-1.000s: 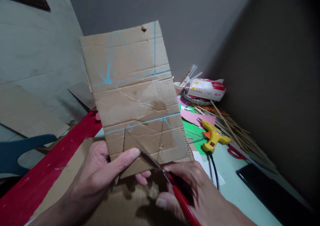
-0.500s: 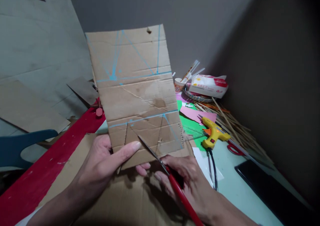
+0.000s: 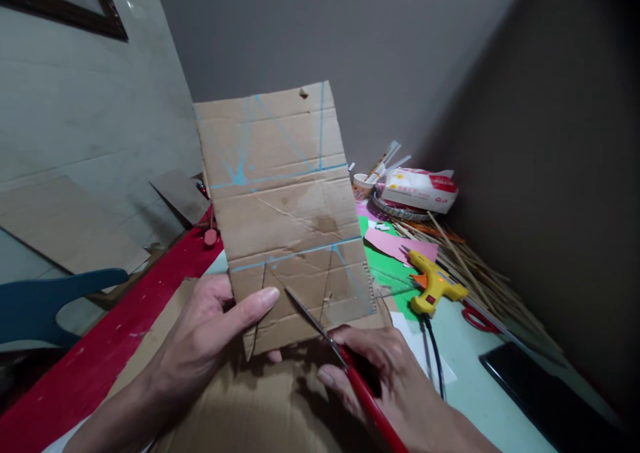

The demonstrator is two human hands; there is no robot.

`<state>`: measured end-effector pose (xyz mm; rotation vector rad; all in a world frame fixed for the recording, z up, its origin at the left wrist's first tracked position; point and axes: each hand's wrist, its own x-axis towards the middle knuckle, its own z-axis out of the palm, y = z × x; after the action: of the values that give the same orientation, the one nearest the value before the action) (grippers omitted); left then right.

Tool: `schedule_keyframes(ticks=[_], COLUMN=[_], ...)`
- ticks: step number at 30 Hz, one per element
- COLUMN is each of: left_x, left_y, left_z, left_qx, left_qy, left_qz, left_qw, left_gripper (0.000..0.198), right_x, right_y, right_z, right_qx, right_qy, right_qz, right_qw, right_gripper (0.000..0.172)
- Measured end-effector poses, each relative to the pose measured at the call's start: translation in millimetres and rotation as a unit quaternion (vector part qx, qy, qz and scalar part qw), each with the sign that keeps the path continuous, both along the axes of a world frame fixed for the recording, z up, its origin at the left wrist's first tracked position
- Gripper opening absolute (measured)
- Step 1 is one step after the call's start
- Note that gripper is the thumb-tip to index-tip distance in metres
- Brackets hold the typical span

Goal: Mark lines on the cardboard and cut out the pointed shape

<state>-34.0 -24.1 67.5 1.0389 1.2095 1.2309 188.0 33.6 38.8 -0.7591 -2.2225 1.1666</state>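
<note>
My left hand (image 3: 220,326) grips the lower left of a piece of cardboard (image 3: 285,219), thumb on the front and fingers behind. Blue lines form triangles across the cardboard's top and lower bands, and thin slits run up from its bottom edge. In my right hand (image 3: 385,366) is a pair of scissors with red handles (image 3: 367,393). One blade (image 3: 305,309) lies across the front of the lower band, pointing up and left; the other blade is hidden behind the cardboard. Part of my right fingers is hidden by the handles.
A yellow glue gun (image 3: 435,283) with a black cord lies right of the cardboard. Beyond it are wooden sticks (image 3: 480,273), a tissue pack (image 3: 420,189) and a paper cup (image 3: 363,187) of straws. A black phone-like slab (image 3: 530,386) rests at the right, a blue chair (image 3: 60,299) stands left.
The whole scene sits lower and slightly to the right in view, as the camera has tilted up. Both hands keep their hold on the cardboard and the scissors.
</note>
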Motion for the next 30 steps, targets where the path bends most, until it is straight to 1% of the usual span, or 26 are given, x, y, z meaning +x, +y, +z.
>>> schedule_keyframes(ticks=[3, 5, 7, 10, 12, 14, 17, 19, 21, 23, 25, 28, 30], left_x=[0, 2, 4, 6, 5, 1, -9, -14, -14, -10, -4, -1, -2], left_y=[1, 2, 2, 0, -3, -6, -10, -10, -10, -9, -8, -6, -6], left_z=[-1.6, -0.8, 0.5, -0.2, -3.5, -8.0, -13.0, -12.9, -9.7, -5.1, -1.9, -3.3, -6.7], left_qx=[-0.015, -0.016, -0.013, -0.019, -0.030, -0.042, -0.066, -0.068, -0.081, -0.109, -0.125, -0.113, -0.088], left_qy=[0.020, 0.022, 0.023, 0.009, -0.008, -0.015, -0.017, -0.004, 0.026, 0.048, 0.041, 0.026, 0.033], left_qz=[-0.023, -0.026, -0.029, -0.042, -0.044, -0.037, -0.058, -0.074, -0.058, -0.025, 0.003, 0.003, 0.008], left_qw=[0.999, 0.999, 0.999, 0.999, 0.999, 0.998, 0.996, 0.995, 0.995, 0.993, 0.991, 0.993, 0.995], left_gripper=[0.035, 0.036, 0.039, 0.039, 0.034, 0.030, 0.026, 0.027, 0.029, 0.033, 0.036, 0.040, 0.034], right_x=[1, 1, 2, 1, 1, 1, -1, -3, -6, -9, -11, -13, -11], right_y=[0, 0, 0, 0, 0, -1, -2, -3, -3, -3, -2, -2, -3], right_z=[3.0, 3.0, 2.1, 2.8, 5.3, 7.8, 8.0, 4.9, 0.0, -5.5, -10.5, -14.5, -14.6], right_qx=[-0.058, -0.083, -0.074, -0.064, -0.056, -0.035, -0.029, -0.036, -0.028, -0.011, 0.011, 0.023, 0.024], right_qy=[-0.026, -0.029, -0.013, 0.000, -0.005, -0.011, -0.008, 0.008, 0.027, 0.040, 0.056, 0.067, 0.063], right_qz=[0.004, -0.002, -0.008, 0.011, 0.018, 0.006, 0.004, 0.002, 0.000, 0.008, 0.007, -0.003, -0.013], right_qw=[0.998, 0.996, 0.997, 0.998, 0.998, 0.999, 1.000, 0.999, 0.999, 0.999, 0.998, 0.997, 0.998], right_gripper=[0.026, 0.031, 0.039, 0.044, 0.043, 0.043, 0.040, 0.036, 0.031, 0.026, 0.025, 0.027, 0.029])
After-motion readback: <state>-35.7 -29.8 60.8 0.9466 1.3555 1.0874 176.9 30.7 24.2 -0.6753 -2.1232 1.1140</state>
